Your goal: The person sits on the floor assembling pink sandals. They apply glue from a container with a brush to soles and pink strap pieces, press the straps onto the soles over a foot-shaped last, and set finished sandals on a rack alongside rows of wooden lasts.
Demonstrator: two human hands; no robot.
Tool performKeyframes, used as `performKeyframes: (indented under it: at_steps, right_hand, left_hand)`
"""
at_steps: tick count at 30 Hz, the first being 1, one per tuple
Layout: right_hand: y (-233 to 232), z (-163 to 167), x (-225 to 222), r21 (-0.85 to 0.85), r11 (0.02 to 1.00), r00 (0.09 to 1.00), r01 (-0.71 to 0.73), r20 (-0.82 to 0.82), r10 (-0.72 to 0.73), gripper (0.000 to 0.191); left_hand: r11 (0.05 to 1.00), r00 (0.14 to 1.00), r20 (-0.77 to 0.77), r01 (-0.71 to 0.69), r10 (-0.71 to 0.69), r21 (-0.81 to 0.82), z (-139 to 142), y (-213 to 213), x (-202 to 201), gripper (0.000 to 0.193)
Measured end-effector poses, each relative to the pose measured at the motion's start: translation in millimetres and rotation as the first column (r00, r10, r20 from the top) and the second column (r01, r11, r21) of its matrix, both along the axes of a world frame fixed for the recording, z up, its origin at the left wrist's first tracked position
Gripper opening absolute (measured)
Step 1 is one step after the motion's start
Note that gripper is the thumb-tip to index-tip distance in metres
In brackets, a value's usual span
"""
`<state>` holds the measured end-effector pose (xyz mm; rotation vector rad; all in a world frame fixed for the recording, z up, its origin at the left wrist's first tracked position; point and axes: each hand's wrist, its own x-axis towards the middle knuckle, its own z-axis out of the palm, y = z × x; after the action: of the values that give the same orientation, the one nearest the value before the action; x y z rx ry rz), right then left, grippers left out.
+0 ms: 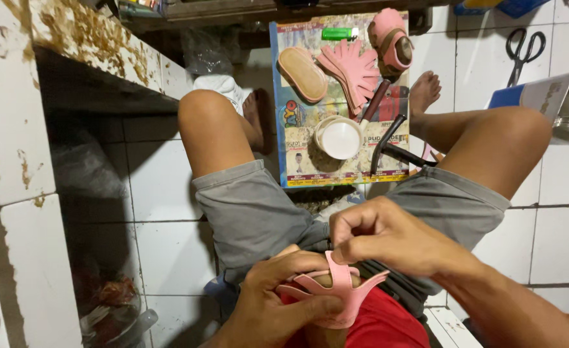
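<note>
Over a white tiled floor [168, 193], fingers [346, 254] of both hands pinch the pink strap piece [342, 287].

On the board [291, 103] ahead of our knees, the sole [302, 73] lies left of the strap pieces [352, 67]; the tub [340, 137] sits nearer us.

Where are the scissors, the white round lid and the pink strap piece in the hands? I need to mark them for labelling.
scissors [524, 51]: head view, on the crossing of the blades, below the black handles.
white round lid [340, 138]: head view, on its flat centre.
pink strap piece [344, 291]: head view, on its middle band.
</note>
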<state>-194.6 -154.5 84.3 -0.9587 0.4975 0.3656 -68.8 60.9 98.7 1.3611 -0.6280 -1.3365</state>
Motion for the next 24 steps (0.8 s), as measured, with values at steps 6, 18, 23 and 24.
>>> performKeyframes:
  at_steps: [6,18,23,24]
  right_hand:
    - [29.6,-37.8,-22.1,0.288,0.942,0.981,0.175,-0.131,-0.142,0.017]
    - [1.6,-16.2,-20.3,-0.752,0.462,0.657,0.470,0.647,0.386,0.025]
    - [-1.0,-20.6,-19.7,-0.652,0.630,0.592,0.422,0.724,0.353,0.020]
    - [0.5,-21.4,-20.5,-0.637,0.657,0.607,0.402,0.723,0.329,0.019]
  left_hand:
    - [0.968,0.885,-0.420,-0.118,0.203,0.221,2.5,-5.7,-2.7,0.050]
    - [0.999,0.993,-0.113,0.032,-0.030,0.014,-2.1,0.2,14.2,0.039]
    - [0.998,0.998,-0.005,0.060,-0.060,-0.011,-2.6,-3.2,14.9,0.039]
    - [0.999,0.999,-0.010,0.052,-0.052,0.000,-1.9,-2.4,14.2,0.039]
